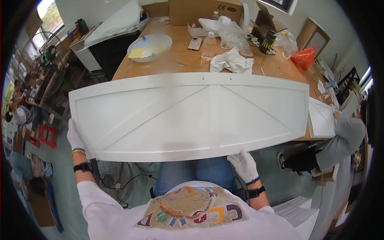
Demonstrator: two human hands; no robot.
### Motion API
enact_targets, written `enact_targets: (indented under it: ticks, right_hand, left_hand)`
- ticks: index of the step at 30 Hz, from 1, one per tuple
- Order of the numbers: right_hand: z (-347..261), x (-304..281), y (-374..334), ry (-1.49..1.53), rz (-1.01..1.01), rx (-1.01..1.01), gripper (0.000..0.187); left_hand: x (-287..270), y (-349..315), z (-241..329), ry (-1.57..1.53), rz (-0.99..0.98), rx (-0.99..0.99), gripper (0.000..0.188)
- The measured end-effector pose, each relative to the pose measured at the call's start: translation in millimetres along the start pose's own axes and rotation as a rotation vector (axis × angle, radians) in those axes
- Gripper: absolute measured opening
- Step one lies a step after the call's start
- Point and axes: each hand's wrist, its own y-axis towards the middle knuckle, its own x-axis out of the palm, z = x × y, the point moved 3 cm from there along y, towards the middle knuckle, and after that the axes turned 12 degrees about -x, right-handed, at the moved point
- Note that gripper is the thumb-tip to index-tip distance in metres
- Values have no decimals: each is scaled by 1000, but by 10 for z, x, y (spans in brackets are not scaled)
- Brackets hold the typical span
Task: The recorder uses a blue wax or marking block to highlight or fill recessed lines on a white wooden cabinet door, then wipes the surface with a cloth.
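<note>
A long white panel [180, 112] with raised trim and diagonal strips spans the view in front of me, above the near part of the table. In a white glove, my left hand [75, 138] grips its left end near the lower corner, fingers partly hidden by the edge. My right hand [243, 165], gloved too, holds the lower long edge right of the middle; its fingertips meet the edge and are partly hidden. Two small dark holes show in the panel's upper rim.
On the brown table [176, 44] beyond lie a plastic basin [150, 48], a phone [195, 44], a clear bottle [208, 47] and a crumpled white cloth [232, 61]. At right, a co-worker in a grey top [346, 138] handles another white panel [321, 120]. A fan [116, 178] stands below left.
</note>
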Motion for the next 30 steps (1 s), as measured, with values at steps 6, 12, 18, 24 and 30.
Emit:
enact_targets:
  ticks: [6,12,18,24,30]
  right_hand:
    - [117,-96,-49,-99,25,45,29]
    - [-37,-171,88,-459,138,7,30]
    - [-239,658,285,-984,-192,345,36]
    - [-43,2240,639,-1114,-866,273,35]
    - [300,3198,1404,-1407,-1228,46,29]
  left_hand:
    - [498,412,-130,656,189,-16,74]
    - [843,709,-388,920,171,-127,78]
    - [1024,1014,-434,985,127,-159,64]
    - [874,762,-41,1003,-252,19,38]
    - [596,523,-519,982,-396,23,43]
